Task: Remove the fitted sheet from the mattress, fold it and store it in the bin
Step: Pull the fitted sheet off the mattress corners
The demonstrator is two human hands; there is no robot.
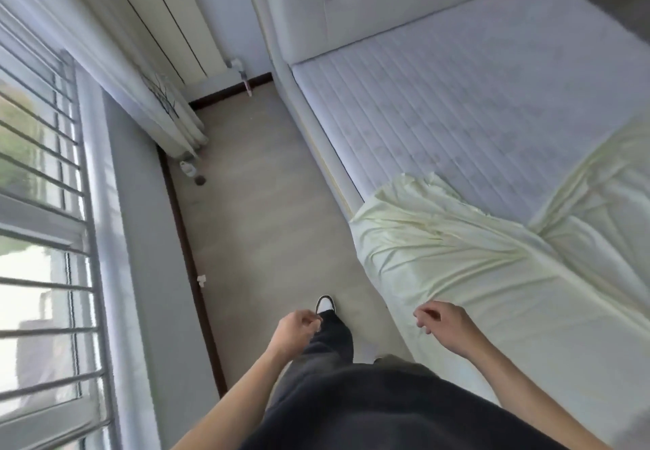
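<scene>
**Trainee:** Where does the sheet stand at this stage?

**Instructor:** The pale yellow cotton fitted sheet (475,266) is already peeled off the headboard end of the white quilted mattress (457,105). It lies rumpled over the foot half of the mattress and drapes down the mattress side nearest the person. The storage bin is not in view.

**Trainee:** And the hands?

**Instructor:** Neither grip holds anything. The left hand (293,332) hangs over the floor beside the mattress, fingers loosely curled. The right hand (445,323) hovers just above the draped sheet edge on the mattress side, fingers relaxed; contact cannot be confirmed.

**Trainee:** How should the step be done?

**Instructor:** Judged from this layout, the remaining foot corners need freeing.
1. Pinch the elastic hem at the mattress corner, not the flat cloth.
2. Lift the hem outward, then upward, clear of the mattress corner.
3. Use both hands, one on each side of that corner, to avoid straining the seam.
4. Keep the loose cloth on the mattress, off the floor.
</scene>
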